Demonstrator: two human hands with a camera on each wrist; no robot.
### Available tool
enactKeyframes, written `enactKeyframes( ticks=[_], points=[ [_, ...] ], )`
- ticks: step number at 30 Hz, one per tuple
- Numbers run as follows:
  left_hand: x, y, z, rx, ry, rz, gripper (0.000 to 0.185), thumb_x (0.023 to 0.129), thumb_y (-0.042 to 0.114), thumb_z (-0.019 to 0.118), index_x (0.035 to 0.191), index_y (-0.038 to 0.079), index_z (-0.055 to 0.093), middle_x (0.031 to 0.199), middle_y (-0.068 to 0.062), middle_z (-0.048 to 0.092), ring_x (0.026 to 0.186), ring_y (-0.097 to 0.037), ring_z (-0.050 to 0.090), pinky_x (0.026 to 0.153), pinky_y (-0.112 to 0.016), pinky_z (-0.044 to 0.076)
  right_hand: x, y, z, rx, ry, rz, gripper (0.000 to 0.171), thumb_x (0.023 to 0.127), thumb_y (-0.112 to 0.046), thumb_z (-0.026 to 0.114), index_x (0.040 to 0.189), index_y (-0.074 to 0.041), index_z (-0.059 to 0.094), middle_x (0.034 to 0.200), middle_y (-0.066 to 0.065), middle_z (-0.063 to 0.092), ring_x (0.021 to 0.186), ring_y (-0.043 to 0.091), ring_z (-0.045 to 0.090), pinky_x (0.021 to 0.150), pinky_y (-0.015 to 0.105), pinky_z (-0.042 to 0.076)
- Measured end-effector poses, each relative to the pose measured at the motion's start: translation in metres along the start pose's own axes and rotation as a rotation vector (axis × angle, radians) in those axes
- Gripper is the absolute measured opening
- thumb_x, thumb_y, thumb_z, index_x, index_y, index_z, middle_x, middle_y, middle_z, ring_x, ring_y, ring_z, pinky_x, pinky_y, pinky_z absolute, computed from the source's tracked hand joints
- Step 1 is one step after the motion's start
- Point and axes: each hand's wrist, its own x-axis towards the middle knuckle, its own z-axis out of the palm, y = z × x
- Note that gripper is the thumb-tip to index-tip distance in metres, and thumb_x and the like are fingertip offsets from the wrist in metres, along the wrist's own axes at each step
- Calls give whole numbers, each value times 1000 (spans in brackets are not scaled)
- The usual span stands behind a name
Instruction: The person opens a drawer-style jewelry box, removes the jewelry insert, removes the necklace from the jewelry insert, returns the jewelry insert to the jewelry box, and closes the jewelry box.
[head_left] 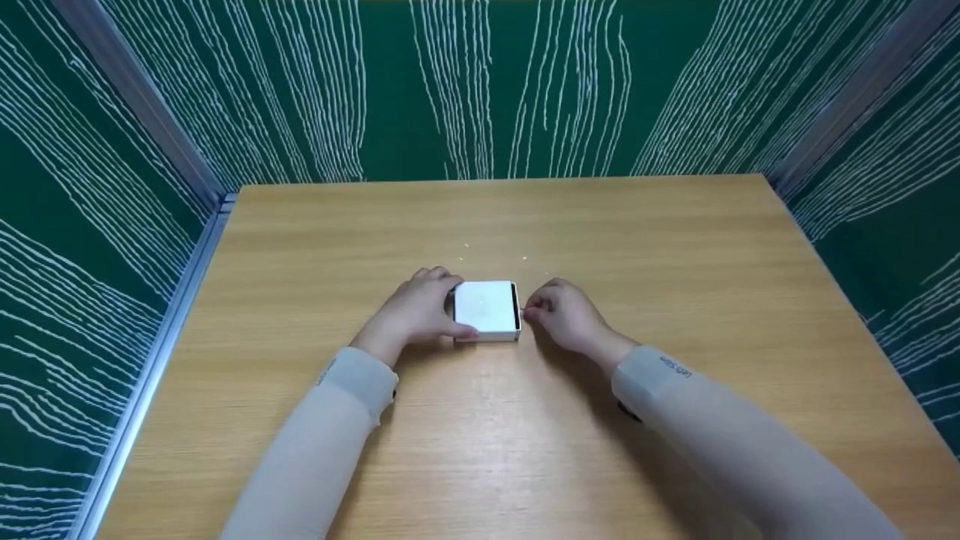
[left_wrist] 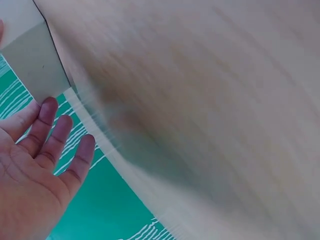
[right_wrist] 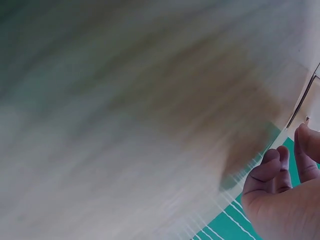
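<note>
A small white box lies on the wooden table in the head view, with a dark gap along its right end. My left hand holds it from the left, thumb along the near side and fingers at the far left corner. In the left wrist view, fingertips touch a corner of the box, while other fingers spread loosely. Close by the box's right end, my right hand pinches a tiny thin reddish thing between thumb and forefinger. Its kind is too small to make out.
Several tiny pale bits, one of them a white speck, lie on the wooden table beyond the box. Green walls with white wavy lines rise behind the table and at both sides. A metal rail runs along the left edge.
</note>
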Motion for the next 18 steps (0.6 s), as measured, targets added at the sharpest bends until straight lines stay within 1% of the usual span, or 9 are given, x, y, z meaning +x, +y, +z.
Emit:
enactKeyframes(
  ticks=[4,7,14,18],
  points=[
    [2,3,-4,4,-1,1,99,83,58,100,162,14,60,160,-5,60,146,-30,52,132,-52,44,1,-2,-2,9,5,9,11,108,-11,75,107,-2,82,123,18,72,116,37,70,110,56,56],
    [3,4,-5,3,-2,-4,99,82,57,100,162,14,60,160,-5,60,146,-30,52,132,-51,45,1,-2,-3,13,7,8,12,108,-11,76,107,-2,83,123,18,72,117,37,70,110,55,56],
    [2,0,0,-11,0,5,101,84,58,99,164,13,57,166,-6,57,157,-31,49,138,-51,39,0,0,-2,21,-7,16,13,109,-10,75,107,0,82,121,16,71,112,33,70,104,51,58],
    [1,-3,4,-55,9,-5,103,83,56,100,165,14,56,166,-5,57,155,-30,50,138,-51,39,-1,2,-2,22,-9,19,13,109,-11,75,106,-1,82,121,17,71,113,33,70,105,52,58]
  ],
)
